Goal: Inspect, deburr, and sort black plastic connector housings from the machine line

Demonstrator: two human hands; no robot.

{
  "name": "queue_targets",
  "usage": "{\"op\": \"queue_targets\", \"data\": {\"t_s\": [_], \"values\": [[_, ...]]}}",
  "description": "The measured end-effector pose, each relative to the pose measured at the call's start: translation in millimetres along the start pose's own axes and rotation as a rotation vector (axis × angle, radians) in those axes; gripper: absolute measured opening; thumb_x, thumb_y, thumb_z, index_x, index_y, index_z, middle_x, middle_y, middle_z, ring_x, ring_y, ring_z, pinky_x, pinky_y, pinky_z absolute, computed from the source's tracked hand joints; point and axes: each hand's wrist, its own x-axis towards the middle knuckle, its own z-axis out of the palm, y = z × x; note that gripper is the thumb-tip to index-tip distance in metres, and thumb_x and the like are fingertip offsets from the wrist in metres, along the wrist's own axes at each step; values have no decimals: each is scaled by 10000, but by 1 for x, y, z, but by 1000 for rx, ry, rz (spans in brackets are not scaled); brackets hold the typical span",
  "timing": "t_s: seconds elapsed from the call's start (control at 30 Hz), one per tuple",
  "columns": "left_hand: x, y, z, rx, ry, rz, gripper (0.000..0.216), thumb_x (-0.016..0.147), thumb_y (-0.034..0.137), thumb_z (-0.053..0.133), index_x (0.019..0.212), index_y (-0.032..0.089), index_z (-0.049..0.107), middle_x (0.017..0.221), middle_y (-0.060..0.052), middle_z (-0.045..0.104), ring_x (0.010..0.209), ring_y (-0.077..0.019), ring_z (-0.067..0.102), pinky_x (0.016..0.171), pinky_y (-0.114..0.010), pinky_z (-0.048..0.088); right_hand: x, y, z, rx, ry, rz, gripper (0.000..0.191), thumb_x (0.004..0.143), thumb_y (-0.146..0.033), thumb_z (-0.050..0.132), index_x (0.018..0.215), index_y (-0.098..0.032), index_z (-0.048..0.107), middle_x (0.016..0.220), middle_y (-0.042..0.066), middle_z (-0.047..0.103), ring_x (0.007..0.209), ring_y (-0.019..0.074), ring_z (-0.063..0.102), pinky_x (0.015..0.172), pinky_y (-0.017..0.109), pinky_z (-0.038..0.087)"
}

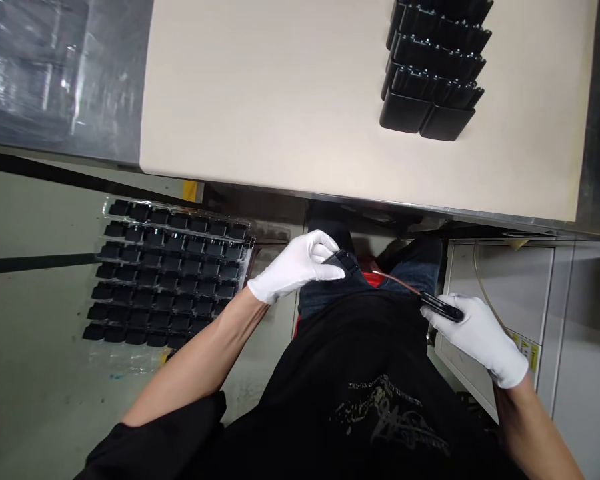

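Observation:
My left hand [307, 263], in a white glove, pinches a small black plastic part [349, 262] above my lap. My right hand [475, 333], gloved in white too, is wrapped round the black handle of what looks like an air blow gun [441, 307]. Its thin, bent copper-coloured tube points left at the black part, and the tip is a short way from it. Fingers partly cover the black part, so its full shape is hidden.
Rows of black box-shaped parts [430, 80] stand on the beige worktop [280, 87] at upper right. Lower left, a clear tray [107, 208] holds many small black parts. A grey cabinet [510, 273] with a thin hose [483, 283] is on the right.

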Motion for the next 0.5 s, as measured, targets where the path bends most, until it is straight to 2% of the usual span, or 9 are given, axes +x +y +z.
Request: {"op": "queue_targets", "data": {"t_s": [0.1,0.2,0.27,0.33,0.43,0.5], "values": [[-5,2,6,-22,-42,12,503,593,241,1025,951,182,676,825,-53,770,731,-188,716,677,-283,568,5,7,5,-9,-79,1,277,913,-492,665,801,-261,770,650,-10,675,572,180,587,591,313,445],[-10,-1,6,-79,1,47,483,611,258,1021,947,193,680,852,-51,775,763,-212,738,705,-317,588,4,32,7,180,15,-18,275,894,-472,716,990,-243,836,854,35,810,739,237,742,728,362,589],[-15,-4,4,-110,71,73,481,605,257,1028,942,201,689,875,-54,777,808,-236,753,732,-339,602,2,51,2,336,202,-6,330,858,-471,781,1062,-220,844,1028,85,841,920,301,796,879,437,638],[-22,-7,1,-151,128,114,484,588,240,1037,943,202,710,898,-61,778,861,-250,759,771,-346,610,3,66,-8,471,448,35,338,846,-435,837,1111,-225,845,1155,116,830,1050,339,791,979,496,631],[-32,-8,0,-239,167,205,489,564,202,1045,946,201,740,900,-55,771,889,-236,747,818,-329,601,18,75,-27,610,917,32,283,781,-352,930,1014,-210,855,1174,175,814,1067,382,783,1005,532,612],[-37,-5,1,-292,155,241,490,570,196,1047,956,199,744,902,-50,767,876,-214,735,824,-312,589,36,74,-38,589,1178,5,298,761,-375,944,962,-181,840,1146,233,800,1055,434,776,990,573,596]]}}
